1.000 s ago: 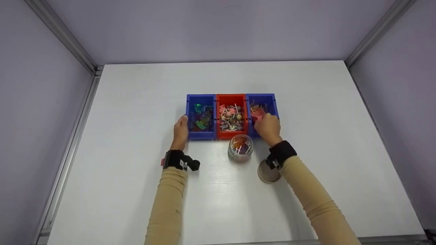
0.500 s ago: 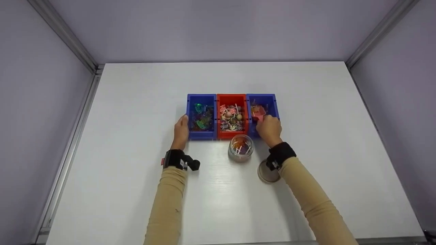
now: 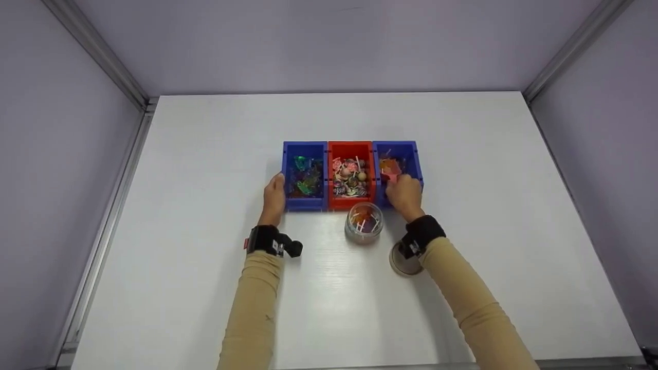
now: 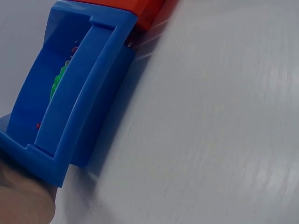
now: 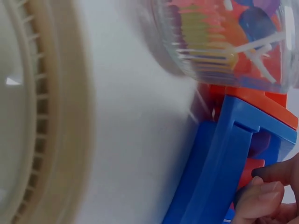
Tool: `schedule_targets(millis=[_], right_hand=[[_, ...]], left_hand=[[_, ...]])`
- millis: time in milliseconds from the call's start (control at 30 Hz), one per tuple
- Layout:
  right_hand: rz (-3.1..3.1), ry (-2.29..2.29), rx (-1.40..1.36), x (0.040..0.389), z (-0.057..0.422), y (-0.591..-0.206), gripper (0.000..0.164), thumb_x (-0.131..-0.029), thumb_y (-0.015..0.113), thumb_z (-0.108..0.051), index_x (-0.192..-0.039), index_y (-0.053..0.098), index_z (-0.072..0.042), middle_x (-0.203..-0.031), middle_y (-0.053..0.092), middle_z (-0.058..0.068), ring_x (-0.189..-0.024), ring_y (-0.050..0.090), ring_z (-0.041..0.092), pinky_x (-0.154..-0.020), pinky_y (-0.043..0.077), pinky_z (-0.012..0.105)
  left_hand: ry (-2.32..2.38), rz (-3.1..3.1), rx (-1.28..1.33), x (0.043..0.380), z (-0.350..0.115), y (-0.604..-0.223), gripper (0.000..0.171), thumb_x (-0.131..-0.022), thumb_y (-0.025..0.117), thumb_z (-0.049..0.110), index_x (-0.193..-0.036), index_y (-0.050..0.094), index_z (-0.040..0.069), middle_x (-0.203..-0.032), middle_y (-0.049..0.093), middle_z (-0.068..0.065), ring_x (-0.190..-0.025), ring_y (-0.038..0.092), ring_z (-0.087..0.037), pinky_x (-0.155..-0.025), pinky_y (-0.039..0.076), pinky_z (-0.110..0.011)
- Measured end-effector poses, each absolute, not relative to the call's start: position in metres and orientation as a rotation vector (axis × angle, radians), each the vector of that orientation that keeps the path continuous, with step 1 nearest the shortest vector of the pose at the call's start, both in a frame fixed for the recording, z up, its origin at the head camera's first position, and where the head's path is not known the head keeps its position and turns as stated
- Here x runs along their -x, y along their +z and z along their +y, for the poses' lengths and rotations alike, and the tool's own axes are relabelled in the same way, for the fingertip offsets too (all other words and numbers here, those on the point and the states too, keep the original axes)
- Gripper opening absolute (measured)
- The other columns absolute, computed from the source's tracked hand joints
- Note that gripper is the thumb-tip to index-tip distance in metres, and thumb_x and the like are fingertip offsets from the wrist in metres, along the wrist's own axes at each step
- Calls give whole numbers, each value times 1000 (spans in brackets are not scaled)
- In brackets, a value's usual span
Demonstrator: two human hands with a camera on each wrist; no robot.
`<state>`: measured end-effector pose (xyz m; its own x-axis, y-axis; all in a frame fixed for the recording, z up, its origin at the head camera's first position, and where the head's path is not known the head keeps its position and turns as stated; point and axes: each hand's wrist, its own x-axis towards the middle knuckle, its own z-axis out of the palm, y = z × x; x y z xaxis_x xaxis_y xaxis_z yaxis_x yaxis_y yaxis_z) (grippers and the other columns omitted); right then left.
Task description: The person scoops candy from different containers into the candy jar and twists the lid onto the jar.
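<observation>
My right hand [image 3: 405, 195] grips the handle of a small pinkish-red scoop [image 3: 391, 168] inside the right blue bin [image 3: 406, 148]. Orange and yellow lollipop-like pieces [image 3: 384, 165] lie by the scoop's bowl. In the right wrist view, the fingertips [image 5: 259, 198] pinch the scoop over the bin's front edge. My left hand [image 3: 273, 199] rests against the outer side of the left blue bin [image 3: 304, 204], thumb along the wall; its other fingers are mostly hidden. A clear jar [image 3: 354, 236] with colourful pieces and white sticks stands before the bins.
A red bin [image 3: 349, 204] holding several lollipop-like candies sits between the blue ones. Green and dark translucent pieces [image 3: 307, 185] fill part of the left bin. A round lid [image 3: 403, 264] lies under the right wrist. Walls [image 3: 329, 46] enclose the white table [image 3: 205, 154].
The scoop has tilted and shifted slightly within the right bin, and its bowl shows more clearly with orange pieces beside it. My left hand and the jar stay essentially where they were.
</observation>
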<state>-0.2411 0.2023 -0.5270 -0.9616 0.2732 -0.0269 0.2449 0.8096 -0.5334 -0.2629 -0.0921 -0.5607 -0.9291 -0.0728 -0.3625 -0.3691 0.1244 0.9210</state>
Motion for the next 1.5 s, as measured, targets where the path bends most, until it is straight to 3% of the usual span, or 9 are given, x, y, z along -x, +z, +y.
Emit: schedule_targets(millis=[400,900,1200,1500], right_hand=[[-2828,857,363,234,209,-533,24,-89,58,-12,-91,72,8,-90,72,28,-86,68,44,-78,53,54],[-2821,928,374,219,217,-536,30,-94,58,-16,-108,68,8,-96,71,27,-86,66,39,-76,52,50],[-2685,938,299,208,220,-538,26,-91,62,-13,-103,69,9,-87,71,27,-77,64,38,-71,50,49],[-2645,973,301,200,225,-536,28,-92,63,-13,-107,68,10,-92,71,28,-80,65,39,-74,53,49]], left_hand=[[1837,2164,430,262,-95,-561,57,-107,25,39,-153,25,6,-161,26,-12,-152,21,-26,-126,19,-37],[1860,2146,432,261,-95,-560,58,-106,26,39,-153,24,5,-161,25,-12,-152,20,-26,-126,19,-37],[1866,2163,425,262,-93,-561,59,-106,26,40,-152,25,3,-160,26,-13,-151,21,-27,-126,19,-37],[1866,2150,412,260,-93,-561,59,-106,25,42,-153,24,7,-161,25,-11,-152,21,-26,-126,19,-37]])
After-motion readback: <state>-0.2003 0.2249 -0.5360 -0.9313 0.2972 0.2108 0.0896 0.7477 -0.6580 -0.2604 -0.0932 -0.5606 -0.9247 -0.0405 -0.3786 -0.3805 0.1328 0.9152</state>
